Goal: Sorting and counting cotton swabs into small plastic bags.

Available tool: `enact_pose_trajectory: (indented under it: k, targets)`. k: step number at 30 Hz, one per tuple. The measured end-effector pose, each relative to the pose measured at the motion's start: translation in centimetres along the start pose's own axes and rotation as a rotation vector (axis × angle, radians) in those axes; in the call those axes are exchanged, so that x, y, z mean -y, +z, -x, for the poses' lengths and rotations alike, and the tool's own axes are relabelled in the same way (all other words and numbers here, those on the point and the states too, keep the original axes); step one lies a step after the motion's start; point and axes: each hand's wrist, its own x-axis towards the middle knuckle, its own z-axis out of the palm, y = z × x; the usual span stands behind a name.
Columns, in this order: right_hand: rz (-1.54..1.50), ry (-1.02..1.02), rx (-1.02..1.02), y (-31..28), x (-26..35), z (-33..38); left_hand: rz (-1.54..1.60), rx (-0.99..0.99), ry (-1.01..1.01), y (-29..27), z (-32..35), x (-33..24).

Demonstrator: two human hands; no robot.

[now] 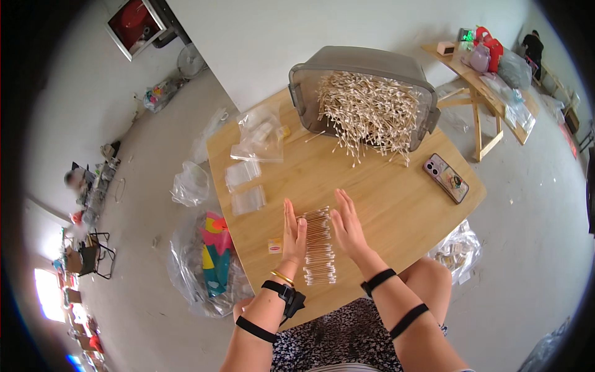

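A column of cotton swabs [320,253] lies on the wooden table, the sticks side by side and crosswise to me. Along its left side stands my left hand [294,234], palm turned inward and fingers stretched. My right hand [349,227] is held the same way at the upper right end of the column, fingers straight. Both hands are open and flank the swab tips; whether they touch them I cannot tell. Beyond them a grey plastic bin [365,60] lies tipped on its side, with a heap of loose cotton swabs [372,111] spilling from its mouth.
Clear plastic bags [259,133] and small bags [248,199] lie on the table's left, a small yellow-and-white box [274,246] near my left hand. A phone [446,178] rests at the right. Filled plastic bags [192,273] stand on the floor beside the table [384,186].
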Motion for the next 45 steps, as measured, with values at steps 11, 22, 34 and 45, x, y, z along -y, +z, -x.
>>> enact_pose_trajectory:
  k: [11, 22, 34, 45]
  targets:
    - [-0.058, -0.07, 0.08, 5.4, -2.4, -1.0, 0.391, 0.034, 0.047, 1.9, -2.0, 0.6]
    - [0.024, -0.007, 0.044, 1.8, 0.0, 7.4, 0.293, 0.041, 0.082, -0.9, 7.8, -2.6]
    - [0.787, 0.055, -0.028, -3.8, -1.4, 7.4, -0.431, -0.037, 0.048, -0.9, 5.4, -2.7]
    - [0.98, 0.085, 0.005, -3.4, -1.6, 8.0, -0.854, 0.109, 0.138, 3.5, 1.0, -2.7]
